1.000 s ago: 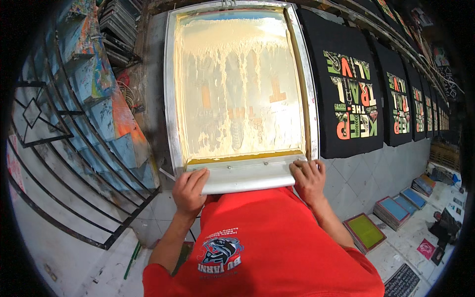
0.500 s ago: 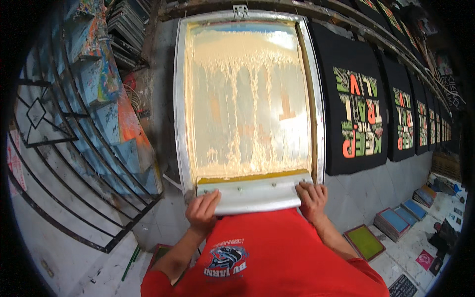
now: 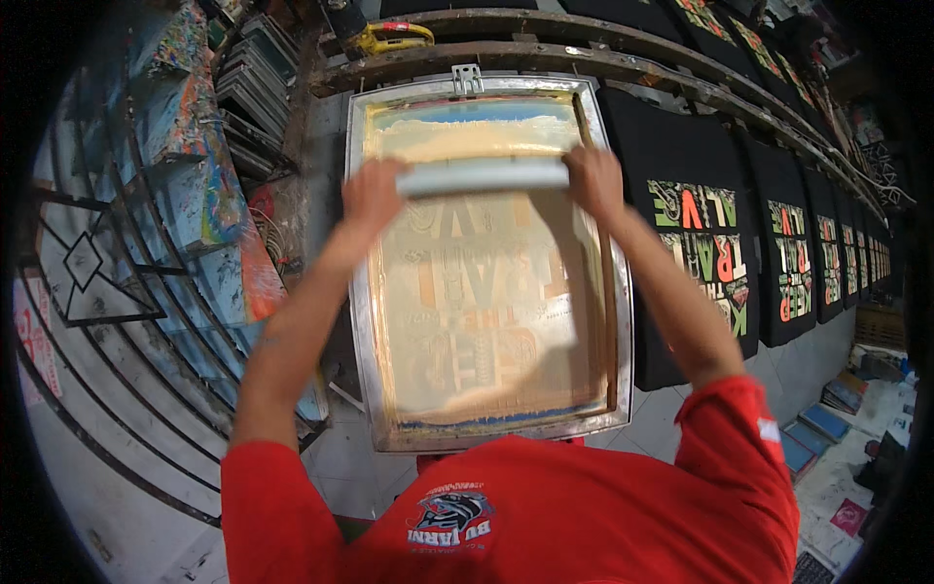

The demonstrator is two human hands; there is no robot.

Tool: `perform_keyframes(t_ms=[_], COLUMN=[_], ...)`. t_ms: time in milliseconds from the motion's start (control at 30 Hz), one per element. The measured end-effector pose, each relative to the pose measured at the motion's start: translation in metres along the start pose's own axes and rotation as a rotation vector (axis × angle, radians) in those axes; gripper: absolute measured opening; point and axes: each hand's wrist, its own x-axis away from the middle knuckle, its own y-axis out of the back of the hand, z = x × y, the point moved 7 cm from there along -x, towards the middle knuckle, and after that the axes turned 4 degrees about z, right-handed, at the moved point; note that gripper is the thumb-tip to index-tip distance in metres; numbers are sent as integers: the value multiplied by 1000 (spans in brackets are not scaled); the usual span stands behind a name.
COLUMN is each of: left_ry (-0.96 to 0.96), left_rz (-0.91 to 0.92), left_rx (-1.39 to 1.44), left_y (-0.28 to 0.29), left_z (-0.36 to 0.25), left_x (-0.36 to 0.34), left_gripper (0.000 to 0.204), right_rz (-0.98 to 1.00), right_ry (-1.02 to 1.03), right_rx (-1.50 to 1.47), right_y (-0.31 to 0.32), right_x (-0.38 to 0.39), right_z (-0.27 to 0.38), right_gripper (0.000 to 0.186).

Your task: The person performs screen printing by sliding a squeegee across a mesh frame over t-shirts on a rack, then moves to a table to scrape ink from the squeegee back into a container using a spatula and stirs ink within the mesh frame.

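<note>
Both my arms reach forward over a metal-framed printing screen [image 3: 362,321]. My left hand [image 3: 375,198] is closed round the left end of a wide squeegee [image 3: 484,176], and my right hand [image 3: 593,182] grips its right end. The squeegee lies across the far part of the mesh, slightly blurred by motion. Beyond its blade gathers a band of cream-coloured ink [image 3: 457,142]. On the near side the mesh [image 3: 467,331] carries a thin film, through which letter shapes show. A metal hinge clamp [image 3: 467,80] sits at the screen's far edge.
Black shirts [image 3: 693,219] with colourful printed lettering lie in a row to the right. A wooden rail [image 3: 545,56] runs behind the screen, with a yellow-handled tool [image 3: 394,39] beyond it. Black metal bars [image 3: 146,321] curve along the left, near stacked frames [image 3: 258,83].
Both hands have moved the squeegee from the screen's near end to its far part. The streaky cream ink over the middle is now a thin, even film with the lettering visible.
</note>
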Motion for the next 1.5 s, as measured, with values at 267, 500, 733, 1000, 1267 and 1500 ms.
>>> perform_keyframes(t_ms=[267,500,733,1000,1267,1500], left_ry=[-105,-179,-106,-89,-204,-3], left_rz=[404,115,78,-3,-89,331], left_rx=[101,301,353,266,173,75], left_y=[104,118,100,56,14,35], left_z=[-19,-113,-136,-120,-55,15], left_x=[-21,308,376,362,174,-85], left_gripper=[50,33,41,35,48,61], right_rz=[432,199,179,48,-50,391], right_ry=[0,90,-18,-47,6,-94], right_rx=[-175,-208,-233,-244,-262,-186], right_y=[95,167,159,117,46,21], right_x=[-28,260,337,327,161,-91], right_z=[15,141,174,158,78,-36], right_gripper=[42,22,26,30,54,43])
